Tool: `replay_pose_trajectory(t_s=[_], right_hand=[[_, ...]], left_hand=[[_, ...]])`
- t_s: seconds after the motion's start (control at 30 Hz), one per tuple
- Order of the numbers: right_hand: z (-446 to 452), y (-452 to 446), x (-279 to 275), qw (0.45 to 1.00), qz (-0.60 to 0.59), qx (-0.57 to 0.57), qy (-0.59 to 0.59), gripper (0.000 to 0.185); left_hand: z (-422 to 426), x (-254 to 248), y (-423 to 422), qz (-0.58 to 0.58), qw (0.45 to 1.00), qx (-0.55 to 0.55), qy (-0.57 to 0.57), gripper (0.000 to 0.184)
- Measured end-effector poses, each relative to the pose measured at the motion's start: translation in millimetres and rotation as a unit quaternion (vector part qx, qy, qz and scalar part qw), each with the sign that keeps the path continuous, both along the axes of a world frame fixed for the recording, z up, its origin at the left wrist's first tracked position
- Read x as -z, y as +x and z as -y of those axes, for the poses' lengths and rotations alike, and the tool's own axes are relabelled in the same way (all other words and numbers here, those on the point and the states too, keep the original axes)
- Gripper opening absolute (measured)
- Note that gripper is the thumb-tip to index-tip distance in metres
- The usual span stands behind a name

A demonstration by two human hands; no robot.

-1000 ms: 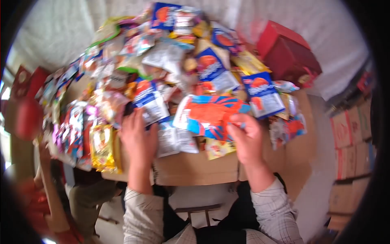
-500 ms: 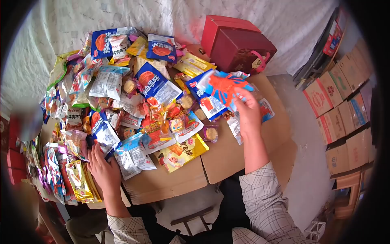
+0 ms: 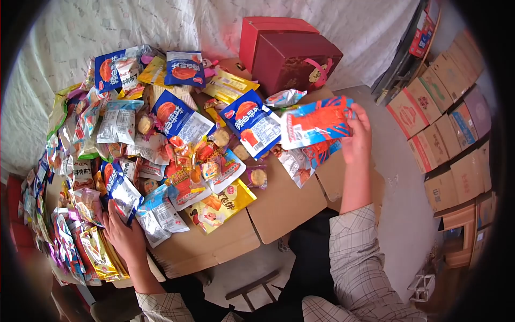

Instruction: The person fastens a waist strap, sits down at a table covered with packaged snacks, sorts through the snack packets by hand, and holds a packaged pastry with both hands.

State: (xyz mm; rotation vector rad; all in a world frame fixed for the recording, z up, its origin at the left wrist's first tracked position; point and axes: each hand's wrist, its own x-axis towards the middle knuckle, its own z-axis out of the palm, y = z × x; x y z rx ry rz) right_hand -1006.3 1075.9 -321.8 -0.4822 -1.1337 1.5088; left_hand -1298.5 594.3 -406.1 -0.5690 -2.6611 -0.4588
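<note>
My right hand (image 3: 358,133) pinches the right edge of a red and blue snack packet (image 3: 316,124), held above the right end of the snack pile. Below it lies a similar red and blue packet with a silver part (image 3: 298,165). My left hand (image 3: 124,235) rests at the pile's front edge with fingers apart, touching a blue and white packet (image 3: 122,188). A silver and light-blue packet (image 3: 161,214) lies just right of that hand. Another blue packet (image 3: 251,123) lies left of the held one.
Dark red gift boxes (image 3: 292,60) stand at the back of the cardboard-covered table (image 3: 287,212). Stacked cartons (image 3: 445,126) line the right side. A stool (image 3: 252,290) is below the table, and gold packets (image 3: 99,255) lie at the left front.
My right hand has carried the red and blue packet to the right, where it now shows flat over a similar one. The view has turned rightward. My left hand stays at the pile's edge.
</note>
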Motion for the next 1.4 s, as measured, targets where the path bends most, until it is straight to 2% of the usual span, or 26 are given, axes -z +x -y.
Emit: replay_pose_trajectory(t_s=[0.07,0.1,0.17,0.2,0.27,0.33,0.4,0.47,0.5,0.57,0.6,0.67,0.73,0.77,0.83,0.93,1.03,1.07,1.1,1.13,1.17,1.2,1.27,1.3,1.33,1.4], right_hand=[[-24.2,23.8,22.9,0.993,0.100,0.028,-0.060,0.032],[-36.7,34.6,37.6,0.993,0.101,0.030,-0.061,0.032],[-57.7,48.3,61.9,0.942,0.319,0.088,-0.060,0.027],[-67.5,58.0,68.8,0.942,0.319,0.087,-0.060,0.027],[-78.0,70.9,71.9,0.881,0.460,0.108,-0.004,0.021],[-81.4,79.6,71.6,0.861,0.496,0.113,0.010,0.019],[-84.5,82.7,74.3,0.838,0.532,0.118,0.025,0.017],[-91.0,86.0,85.8,0.791,0.602,0.104,0.046,0.017],[-94.8,86.9,91.6,0.790,0.602,0.102,0.045,0.017],[-94.0,79.3,97.1,0.880,0.471,0.064,0.016,0.020],[-93.0,78.5,96.7,0.881,0.470,0.058,0.015,0.020],[-79.0,59.3,78.6,0.900,0.421,0.112,0.017,0.031],[-95.9,61.2,94.1,0.885,0.415,0.167,0.126,0.036],[-85.3,47.6,86.2,0.898,0.395,0.155,0.117,0.035],[-53.5,12.3,62.1,0.917,0.366,0.116,0.105,0.034],[7.0,-37.1,42.7,0.948,0.292,-0.034,0.122,0.032],[98.7,-81.0,30.3,0.935,0.275,-0.209,0.079,0.033],[122.8,-90.1,30.4,0.914,0.251,-0.308,0.086,0.043],[149.2,-97.4,26.6,0.891,0.226,-0.382,0.095,0.059],[166.0,-104.5,29.5,0.867,0.190,-0.458,0.047,0.072],[186.8,-109.4,23.8,0.850,0.180,-0.495,0.023,0.076],[204.4,-115.8,23.6,0.851,0.183,-0.493,0.025,0.076],[230.2,-127.8,30.6,0.823,0.070,-0.531,-0.187,0.080],[235.2,-132.6,38.8,0.828,0.043,-0.506,-0.237,0.074],[237.0,-134.3,39.8,0.826,0.042,-0.509,-0.240,0.074],[232.9,-139.3,40.7,0.851,0.132,-0.474,-0.183,0.065]], left_hand=[[-1.2,-2.1,1.3,-0.003,1.000,-0.010,-0.009,0.073],[-3.8,-3.0,2.9,-0.006,1.000,-0.018,-0.018,0.072],[-4.9,-6.0,1.6,-0.005,1.000,-0.003,0.009,0.070],[-4.9,-8.2,0.9,-0.005,0.999,0.011,0.035,0.067],[-9.2,-12.8,2.3,-0.017,0.997,0.031,0.067,0.062],[-10.3,-10.4,3.0,-0.034,0.987,0.024,0.153,0.058],[-6.4,-7.5,-0.5,-0.056,0.986,0.027,0.156,0.054],[-4.2,-7.2,-1.4,0.006,0.978,0.035,0.205,0.049],[-4.9,-7.0,-1.0,0.006,0.979,0.034,0.203,0.049],[-7.5,-8.1,-0.5,0.053,0.950,0.048,0.303,0.043],[-7.6,-5.1,-2.0,0.051,0.952,0.045,0.300,0.043],[-5.0,9.8,-8.9,0.101,0.887,0.093,0.442,0.039],[4.3,24.4,-15.5,0.057,0.897,0.126,0.419,0.040],[-4.4,11.8,-4.0,0.081,0.864,0.133,0.478,0.041],[-6.4,4.3,1.2,0.110,0.878,0.073,0.459,0.034],[-14.1,-4.0,10.9,0.134,0.853,0.066,0.500,0.029],[-24.2,-22.0,26.6,0.024,0.900,0.077,0.428,0.021],[-22.3,-24.1,28.6,-0.047,0.932,0.087,0.349,0.022],[-23.7,-29.9,35.0,-0.086,0.939,0.114,0.313,0.024],[-26.9,-36.1,43.2,-0.123,0.943,0.141,0.275,0.026],[-30.1,-37.9,50.5,-0.141,0.940,0.169,0.261,0.029],[-33.3,-35.2,56.2,-0.163,0.932,0.197,0.256,0.029],[-39.2,-30.1,65.9,-0.157,0.915,0.275,0.252,0.030],[-42.1,-33.3,68.2,-0.141,0.906,0.324,0.233,0.029],[-42.4,-39.3,69.6,-0.125,0.896,0.370,0.209,0.028],[-41.5,-35.5,66.8,-0.107,0.872,0.433,0.201,0.042]])
